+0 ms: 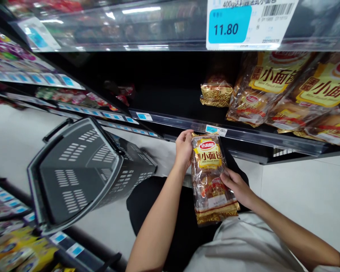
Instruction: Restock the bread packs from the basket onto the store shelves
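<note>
A clear bag of mini French bread (211, 189) with a yellow label and gold ends is held over my lap. My left hand (184, 149) is closed on its upper left edge, with part of the fingers behind the pack. At the right edge my right hand (236, 185) grips it, the thumb lying on the front. The pack's label faces up toward me. Just beyond it, more bread bags (255, 90) stand on the low shelf, and a smaller gold-wrapped pack (217, 90) sits to their left.
A grey shopping basket (121, 166) with slotted walls stands on the floor to my left. The shelf's clear front edge (170, 122) runs just ahead of my hands. Above hangs a price tag (249, 24) reading 11.80. Yellow packages (19, 249) fill the lower left corner.
</note>
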Tool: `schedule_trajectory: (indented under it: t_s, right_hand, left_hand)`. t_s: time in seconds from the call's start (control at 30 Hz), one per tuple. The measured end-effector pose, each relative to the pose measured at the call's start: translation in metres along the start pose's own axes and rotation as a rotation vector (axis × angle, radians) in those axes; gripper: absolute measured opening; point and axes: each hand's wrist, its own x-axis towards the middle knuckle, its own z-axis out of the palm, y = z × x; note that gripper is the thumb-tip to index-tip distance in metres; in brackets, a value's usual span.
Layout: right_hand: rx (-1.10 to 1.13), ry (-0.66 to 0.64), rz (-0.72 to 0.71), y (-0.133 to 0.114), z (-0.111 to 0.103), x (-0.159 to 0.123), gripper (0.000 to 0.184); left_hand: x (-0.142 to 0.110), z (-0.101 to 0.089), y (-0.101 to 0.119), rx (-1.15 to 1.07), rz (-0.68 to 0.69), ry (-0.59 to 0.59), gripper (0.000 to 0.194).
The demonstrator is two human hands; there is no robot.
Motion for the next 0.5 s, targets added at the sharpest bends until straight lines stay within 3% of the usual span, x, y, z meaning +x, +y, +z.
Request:
schedule_trajectory:
  t_s: [0.33, 0.5]
  right_hand:
    - [0.010, 0.018, -0.003, 0.003, -0.001, -0.006, 0.066]
    - [0.025, 0.002, 0.009, 0.002, 0.002, -0.008, 0.064]
  left_hand:
    - [-0.011, -0.002, 0.009, -0.017, 0.008, -0.024, 0.020]
    - [-0.021, -0.012, 0.025, -0.073, -0.015, -0.008, 0.033]
